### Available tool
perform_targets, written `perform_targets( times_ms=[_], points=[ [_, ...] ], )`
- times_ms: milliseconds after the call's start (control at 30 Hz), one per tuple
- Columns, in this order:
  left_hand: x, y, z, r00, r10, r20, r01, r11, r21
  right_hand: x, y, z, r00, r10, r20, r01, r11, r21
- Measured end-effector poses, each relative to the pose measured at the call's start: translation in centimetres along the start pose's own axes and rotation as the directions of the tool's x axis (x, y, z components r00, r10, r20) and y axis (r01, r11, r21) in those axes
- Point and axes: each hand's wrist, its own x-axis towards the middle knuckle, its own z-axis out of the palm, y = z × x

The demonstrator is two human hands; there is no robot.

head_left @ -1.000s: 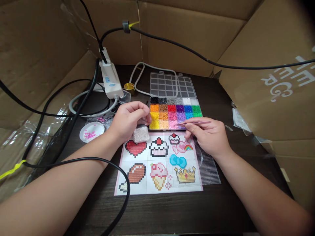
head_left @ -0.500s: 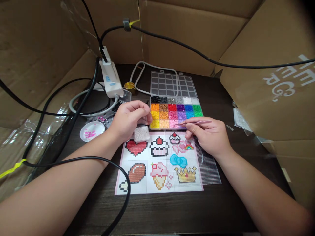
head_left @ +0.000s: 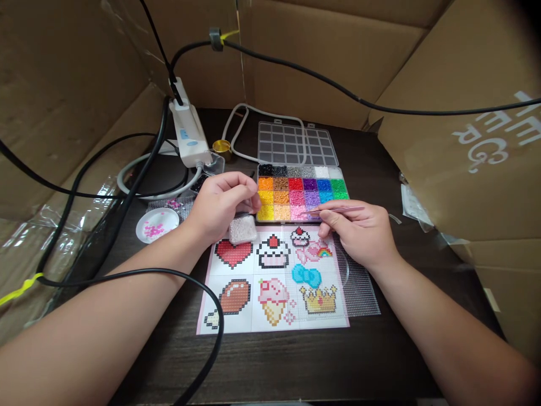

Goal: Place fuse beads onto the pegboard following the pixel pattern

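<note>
My left hand (head_left: 220,206) is closed around a small clear bag of white beads (head_left: 242,229), which hangs over the top left corner of the pattern sheet (head_left: 274,282). My right hand (head_left: 359,234) pinches thin metal tweezers (head_left: 333,210), whose tips point left into the pink compartment in the front row of the open bead box (head_left: 302,192). The box holds beads sorted by colour, and its clear lid (head_left: 293,146) lies open behind it. A clear pegboard (head_left: 359,287) lies over the sheet and juts out on the right.
A white dish with pink beads (head_left: 158,224) sits to the left. A white power adapter (head_left: 189,132), grey and black cables (head_left: 139,180) and a small gold tin (head_left: 221,148) lie at the back left. Cardboard walls (head_left: 465,129) enclose the dark table (head_left: 296,366).
Hardly anything has moved: both hands hold the same pose, and the view has shifted very slightly.
</note>
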Motion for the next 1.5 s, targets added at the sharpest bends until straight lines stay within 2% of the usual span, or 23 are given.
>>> perform_targets(
  times_ms=[267,500,633,900,1133,1500],
  points=[
    [0.0,0.0,0.1,1.000,0.002,-0.006,-0.002,1.000,-0.005,0.2,0.2,-0.2,1.000,-0.028,-0.011,0.028,1.000,0.000],
    [0.0,0.0,-0.1,1.000,0.008,0.014,-0.008,1.000,-0.017,-0.1,0.6,-1.4,0.999,-0.047,0.028,0.043,0.991,0.128],
    [0.0,0.0,-0.1,1.000,-0.002,0.011,0.002,1.000,-0.018,-0.2,0.6,-1.7,0.997,-0.063,0.043,0.056,0.989,0.139],
    [0.0,0.2,0.0,1.000,0.011,0.010,-0.011,1.000,0.005,-0.3,-0.4,-0.4,0.999,-0.036,0.019,0.035,0.999,0.037],
    [0.0,0.1,0.0,1.000,0.003,-0.005,-0.003,1.000,0.005,-0.2,-0.8,0.4,1.000,-0.001,-0.012,0.001,0.998,0.055],
    [0.1,0.2,0.0,1.000,-0.001,-0.010,0.002,0.999,0.044,-0.2,-0.4,0.5,0.998,0.032,0.060,-0.037,0.996,0.078]
  ],
)
